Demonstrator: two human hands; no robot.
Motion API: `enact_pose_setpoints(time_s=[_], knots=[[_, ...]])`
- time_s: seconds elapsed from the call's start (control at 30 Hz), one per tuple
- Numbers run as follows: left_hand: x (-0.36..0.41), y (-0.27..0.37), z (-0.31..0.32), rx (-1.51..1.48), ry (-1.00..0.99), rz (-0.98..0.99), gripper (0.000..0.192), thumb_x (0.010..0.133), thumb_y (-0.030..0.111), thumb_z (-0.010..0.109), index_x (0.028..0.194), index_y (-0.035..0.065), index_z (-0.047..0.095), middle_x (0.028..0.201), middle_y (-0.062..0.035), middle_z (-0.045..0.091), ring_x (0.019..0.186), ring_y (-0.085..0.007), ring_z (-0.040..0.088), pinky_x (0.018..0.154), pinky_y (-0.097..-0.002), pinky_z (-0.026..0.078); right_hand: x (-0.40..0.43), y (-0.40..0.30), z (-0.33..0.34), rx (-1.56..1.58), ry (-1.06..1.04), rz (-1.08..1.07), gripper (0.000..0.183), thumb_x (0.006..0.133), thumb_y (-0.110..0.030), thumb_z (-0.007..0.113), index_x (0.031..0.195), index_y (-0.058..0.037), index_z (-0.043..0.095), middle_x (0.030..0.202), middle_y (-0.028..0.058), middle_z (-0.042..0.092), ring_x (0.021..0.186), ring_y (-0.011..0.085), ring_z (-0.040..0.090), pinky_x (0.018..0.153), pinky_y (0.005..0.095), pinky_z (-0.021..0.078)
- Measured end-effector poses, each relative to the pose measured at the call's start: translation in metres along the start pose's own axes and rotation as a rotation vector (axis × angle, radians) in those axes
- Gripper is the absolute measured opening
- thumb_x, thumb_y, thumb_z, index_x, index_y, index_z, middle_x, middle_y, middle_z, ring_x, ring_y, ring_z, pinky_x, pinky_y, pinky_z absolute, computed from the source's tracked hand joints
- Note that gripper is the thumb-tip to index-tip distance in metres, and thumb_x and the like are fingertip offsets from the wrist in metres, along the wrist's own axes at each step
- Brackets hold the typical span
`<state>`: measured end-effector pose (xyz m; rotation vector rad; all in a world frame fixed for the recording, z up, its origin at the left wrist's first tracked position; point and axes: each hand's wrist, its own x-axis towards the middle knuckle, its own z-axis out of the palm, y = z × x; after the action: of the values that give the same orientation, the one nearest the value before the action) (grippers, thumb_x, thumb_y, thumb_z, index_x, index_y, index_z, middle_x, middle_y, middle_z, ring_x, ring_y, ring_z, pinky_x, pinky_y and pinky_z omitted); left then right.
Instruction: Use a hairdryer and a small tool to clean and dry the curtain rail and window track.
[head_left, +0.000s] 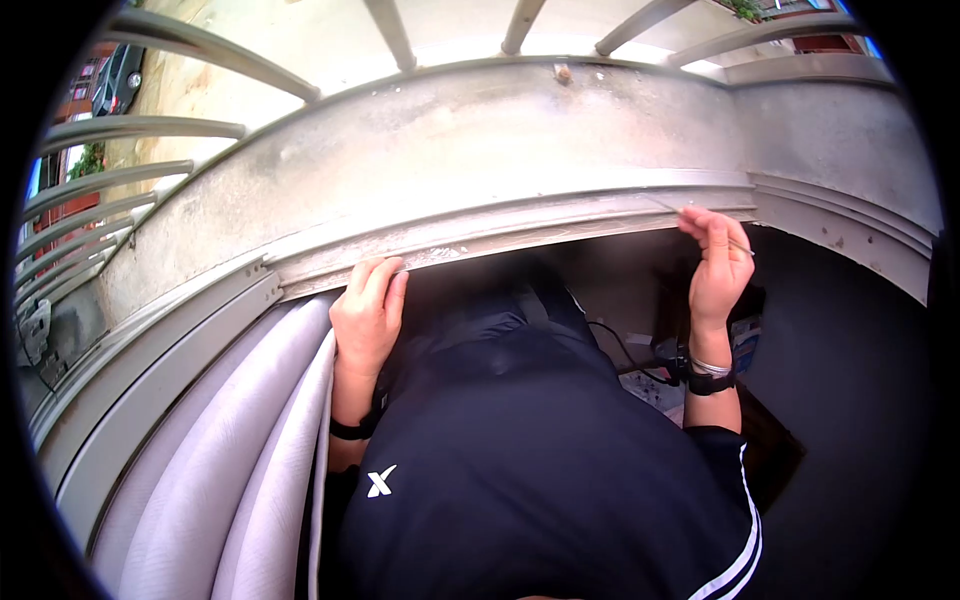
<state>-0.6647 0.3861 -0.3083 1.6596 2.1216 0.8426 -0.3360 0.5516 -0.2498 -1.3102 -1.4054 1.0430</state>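
Note:
My left hand (369, 313) rests its fingertips on the inner edge of a window's sliding track (510, 225), near the left corner of the frame. In my right hand (716, 262) is a thin rod-like tool (740, 246), pinched between thumb and fingers. Its slim far end reaches left over the track grooves; whether it touches them I cannot tell. Pale flakes and dirt (442, 253) lie along the track not far from my left hand. The exact kind of tool is too small to make out.
Beyond the track lies a stained concrete sill (480, 135), bounded by metal security bars (390, 34). A light grey curtain (202, 450) hangs at the left beside the sliding window frame (172, 352). Below my right forearm are a dark cable (622, 345) and papers (651, 390). Outside, a car (120, 79) is parked.

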Motion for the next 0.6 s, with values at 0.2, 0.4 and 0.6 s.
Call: enact_pose_setpoints(time_s=[0.2, 0.4, 0.6], knots=[[0.017, 0.02, 0.019, -0.002, -0.033, 0.049, 0.012, 0.082, 0.01, 0.066, 0.094, 0.0068, 0.064, 0.09, -0.0072, 0.062, 0.072, -0.0245, 0.064, 0.061, -0.0307, 0.051, 0.018, 0.027, -0.051, -0.72, 0.222, -0.267, 0.021, 0.096, -0.012, 0.05, 0.092, 0.0041, 0.064, 0.083, 0.0121, 0.065, 0.076, 0.0208, 0.063, 0.072, 0.0288, 0.05], [0.02, 0.026, 0.021, 0.011, -0.072, 0.061, 0.011, 0.083, 0.009, 0.065, 0.093, 0.0065, 0.064, 0.09, -0.0074, 0.063, 0.073, -0.0245, 0.064, 0.06, -0.0308, 0.051, 0.032, 0.012, -0.047, -0.558, 0.158, -0.2, 0.019, 0.094, -0.009, 0.052, 0.087, 0.005, 0.062, 0.076, 0.0101, 0.065, 0.069, 0.0165, 0.061, 0.066, 0.0269, 0.0495], [0.022, 0.028, 0.022, 0.003, -0.085, 0.072, 0.011, 0.083, 0.009, 0.065, 0.094, 0.0059, 0.063, 0.089, -0.0082, 0.063, 0.073, -0.0243, 0.064, 0.06, -0.031, 0.051, 0.059, 0.01, -0.072, -0.668, 0.252, -0.241, 0.018, 0.093, -0.014, 0.054, 0.086, 0.0009, 0.062, 0.077, 0.0102, 0.064, 0.07, 0.0218, 0.062, 0.065, 0.0316, 0.0483]])
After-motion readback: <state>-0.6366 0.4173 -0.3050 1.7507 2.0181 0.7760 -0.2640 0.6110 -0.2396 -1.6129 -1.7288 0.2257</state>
